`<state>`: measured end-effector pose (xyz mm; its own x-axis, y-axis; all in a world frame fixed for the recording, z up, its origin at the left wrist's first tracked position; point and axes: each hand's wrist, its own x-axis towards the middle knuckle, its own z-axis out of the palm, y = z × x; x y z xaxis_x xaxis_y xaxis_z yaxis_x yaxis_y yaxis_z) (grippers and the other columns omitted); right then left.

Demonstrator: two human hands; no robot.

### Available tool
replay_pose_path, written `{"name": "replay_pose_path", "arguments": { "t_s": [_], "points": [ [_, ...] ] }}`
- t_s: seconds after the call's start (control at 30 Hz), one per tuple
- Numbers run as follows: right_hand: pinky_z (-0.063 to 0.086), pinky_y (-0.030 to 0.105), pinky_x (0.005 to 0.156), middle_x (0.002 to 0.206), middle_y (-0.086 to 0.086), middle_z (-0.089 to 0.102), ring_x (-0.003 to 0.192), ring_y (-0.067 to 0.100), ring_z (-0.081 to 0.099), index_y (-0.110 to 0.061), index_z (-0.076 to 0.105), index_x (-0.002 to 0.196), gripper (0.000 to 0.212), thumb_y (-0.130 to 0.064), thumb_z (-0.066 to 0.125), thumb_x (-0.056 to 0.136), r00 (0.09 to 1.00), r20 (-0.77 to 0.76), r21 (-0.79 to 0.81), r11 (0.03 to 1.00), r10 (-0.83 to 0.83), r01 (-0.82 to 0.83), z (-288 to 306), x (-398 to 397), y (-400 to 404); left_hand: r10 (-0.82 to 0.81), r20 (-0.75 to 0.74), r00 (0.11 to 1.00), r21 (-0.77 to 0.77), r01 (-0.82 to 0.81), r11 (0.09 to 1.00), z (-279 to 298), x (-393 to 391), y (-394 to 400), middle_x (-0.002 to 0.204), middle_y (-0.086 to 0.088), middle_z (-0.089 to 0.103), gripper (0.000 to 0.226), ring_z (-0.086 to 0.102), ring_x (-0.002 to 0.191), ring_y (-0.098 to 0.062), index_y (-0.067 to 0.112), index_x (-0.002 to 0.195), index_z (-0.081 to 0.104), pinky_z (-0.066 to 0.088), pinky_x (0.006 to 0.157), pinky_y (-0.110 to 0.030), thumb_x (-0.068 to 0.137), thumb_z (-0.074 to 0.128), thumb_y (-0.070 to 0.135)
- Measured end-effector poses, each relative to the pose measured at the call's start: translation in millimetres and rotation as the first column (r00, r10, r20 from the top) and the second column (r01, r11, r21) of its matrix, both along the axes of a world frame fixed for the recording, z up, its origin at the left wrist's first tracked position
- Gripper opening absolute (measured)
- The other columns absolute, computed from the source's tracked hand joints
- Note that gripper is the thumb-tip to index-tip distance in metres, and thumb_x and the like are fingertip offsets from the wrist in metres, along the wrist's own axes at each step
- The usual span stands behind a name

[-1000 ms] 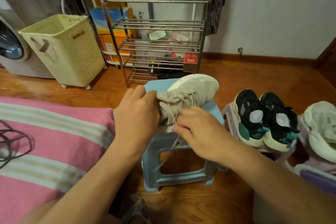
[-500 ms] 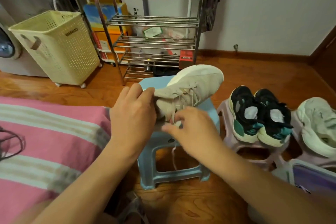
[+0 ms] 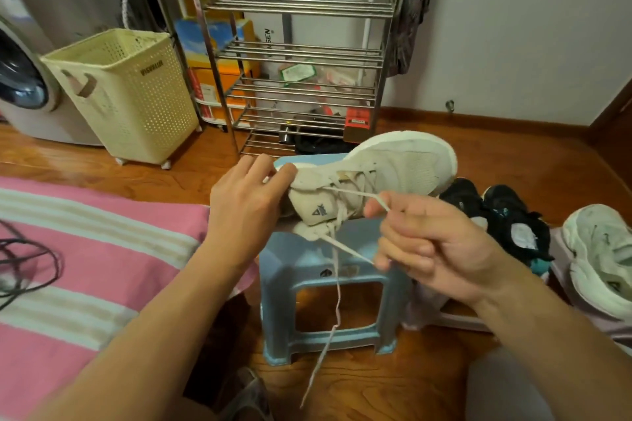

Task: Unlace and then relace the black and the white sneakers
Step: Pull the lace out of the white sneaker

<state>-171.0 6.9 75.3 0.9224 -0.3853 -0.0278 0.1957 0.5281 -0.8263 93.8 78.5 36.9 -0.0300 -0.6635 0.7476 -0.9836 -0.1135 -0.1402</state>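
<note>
Head view. Cream-white mesh sneaker [image 3: 386, 174] lies tipped on its side over a pale blue plastic stool [image 3: 328, 284], toe pointing away and right. Left hand [image 3: 242, 208] closed on the heel collar, thumb and fingers pinching the rim. Right hand [image 3: 427, 243] curled shut around the off-white flat shoelace [image 3: 337, 301], one strand drawn taut from the eyelets, loose end hanging down before the stool to the wooden floor [image 3: 513, 161]. Pair of black sneakers with teal trim [image 3: 506, 219] sits just right of the stool; second white sneaker [image 3: 602, 256] beyond them. Pink striped bedcover [image 3: 85, 277] at left.
</note>
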Motion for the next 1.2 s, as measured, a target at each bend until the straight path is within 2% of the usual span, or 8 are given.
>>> {"name": "replay_pose_path", "arguments": {
  "t_s": [0.1,0.23,0.37,0.47,0.63,0.83,1.03,1.2],
  "points": [
    [0.056,0.023,0.058,0.083,0.013,0.067,0.049,0.004,0.056,0.004,0.057,0.126,0.034,-0.003,0.065,0.094,0.988,0.012,0.059,0.986,0.157,-0.157,-1,-6,-6,-0.006,-0.031,0.999,0.049,0.007,0.999,-5,7,3,0.087,-0.004,0.056,0.029,0.049,0.075,-0.022,0.016,0.103,0.069,0.031,0.051,-0.031,0.080,0.066,-0.001],
    [0.046,0.045,0.108,0.092,0.009,0.072,0.086,0.021,0.069,-0.006,0.068,0.123,0.033,-0.005,0.067,0.090,0.991,0.130,-0.201,0.978,-0.020,0.046,6,-2,1,-0.041,-0.245,0.969,0.123,0.073,0.990,-8,-1,-1,0.092,-0.005,0.054,0.027,0.052,0.077,-0.023,0.016,0.107,0.069,0.043,0.045,-0.035,0.084,0.061,0.004],
    [0.054,0.021,0.051,0.082,0.008,0.063,0.044,0.004,0.044,-0.010,0.056,0.141,0.051,-0.008,0.067,0.091,0.997,0.063,-0.030,0.999,0.044,-0.043,2,-6,2,-0.018,-0.213,0.977,0.143,0.049,0.989,-10,6,1,0.093,-0.005,0.051,0.028,0.049,0.074,-0.023,0.013,0.110,0.066,0.041,0.042,-0.035,0.083,0.066,0.007],
    [0.047,0.016,0.044,0.087,0.012,0.062,0.043,0.005,0.036,0.001,0.045,0.145,0.042,0.001,0.047,0.103,0.972,0.140,0.132,0.970,0.187,-0.206,1,-11,-1,-0.008,-0.144,0.990,0.120,0.025,0.992,-9,5,0,0.092,-0.006,0.052,0.025,0.049,0.075,-0.023,0.013,0.109,0.066,0.032,0.043,-0.028,0.085,0.061,0.012],
    [0.056,0.043,0.094,0.071,0.007,0.059,0.063,0.018,0.063,-0.014,0.060,0.136,0.042,-0.009,0.054,0.095,0.999,-0.036,-0.215,0.976,-0.034,0.025,-8,7,21,-0.001,-0.175,0.985,0.126,0.023,0.992,-11,-10,-4,0.090,-0.007,0.046,0.022,0.043,0.076,-0.022,0.013,0.104,0.065,0.019,0.049,-0.024,0.090,0.048,0.014],
    [0.059,0.028,0.051,0.087,0.011,0.054,0.050,0.011,0.049,-0.008,0.014,0.160,0.049,-0.015,0.023,0.112,0.914,0.406,0.340,0.928,-0.001,-0.150,15,-10,8,-0.042,-0.030,0.999,0.118,0.045,0.992,-19,-25,4,0.088,-0.010,0.050,0.026,0.046,0.077,-0.025,0.011,0.107,0.067,0.020,0.054,-0.027,0.087,0.052,0.003],
    [0.061,0.045,0.082,0.076,0.010,0.060,0.064,0.021,0.064,-0.016,0.054,0.139,0.042,-0.020,0.047,0.098,0.938,-0.138,0.007,0.947,-0.317,0.321,7,1,14,-0.026,-0.197,0.980,0.190,0.064,0.980,-21,-35,2,0.093,-0.008,0.051,0.020,0.047,0.086,-0.025,0.014,0.106,0.069,0.026,0.052,-0.026,0.088,0.060,0.014],
    [0.058,0.042,0.081,0.082,0.001,0.070,0.079,0.023,0.069,-0.027,0.066,0.109,0.021,-0.038,0.069,0.092,0.703,-0.588,-0.656,0.745,-0.399,-0.126,-19,11,36,-0.040,-0.366,0.930,0.252,0.140,0.958,-19,-33,-4,0.106,-0.005,0.057,0.026,0.048,0.101,-0.027,0.019,0.115,0.071,0.052,0.059,-0.044,0.092,0.058,0.023]
  ]
}}
